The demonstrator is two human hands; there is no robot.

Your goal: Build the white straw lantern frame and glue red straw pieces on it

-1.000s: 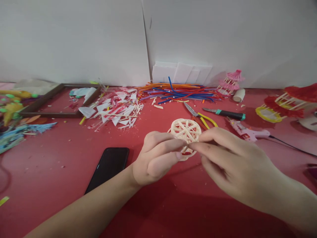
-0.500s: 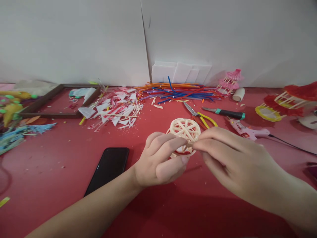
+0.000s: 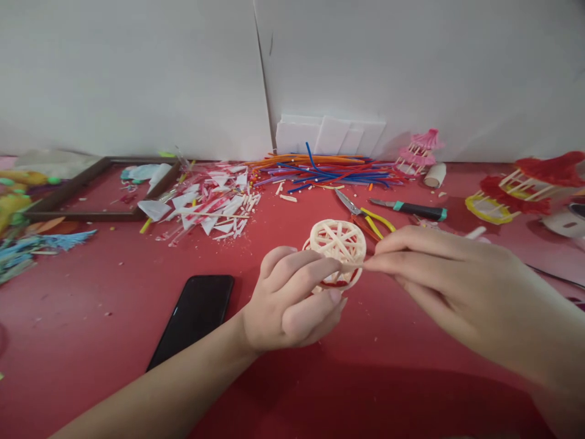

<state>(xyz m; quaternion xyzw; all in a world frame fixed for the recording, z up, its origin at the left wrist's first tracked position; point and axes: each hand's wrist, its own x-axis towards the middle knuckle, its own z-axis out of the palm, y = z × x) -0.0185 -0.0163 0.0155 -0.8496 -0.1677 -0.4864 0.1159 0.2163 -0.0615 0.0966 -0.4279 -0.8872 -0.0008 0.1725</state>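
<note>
A round, cream-coloured openwork piece (image 3: 339, 239), its top crossed by strips like wheel spokes, is held above the table. My left hand (image 3: 290, 299) grips its near side between thumb and curled fingers, hiding part of it. Some red shows lower down inside the piece. Across its near edge runs a short, thin cream strip (image 3: 353, 266). The fingertips of my right hand (image 3: 457, 286) are pinched together at the strip's right end. Just behind the piece lie yellow-handled pliers (image 3: 377, 221) on the red table (image 3: 283, 390).
A black phone (image 3: 194, 314) lies left of my left forearm. Behind are paper scraps (image 3: 214, 201), coloured pipe cleaners (image 3: 320, 167) and a dark frame (image 3: 86, 215). At right are a utility knife (image 3: 418, 210), a pink tiered model (image 3: 419, 149) and a red tiered model (image 3: 539, 174).
My right hand has shifted slightly right, away from the round piece, and more of the thin strip shows between the hands. It now covers most of the glue gun. The view has moved slightly.
</note>
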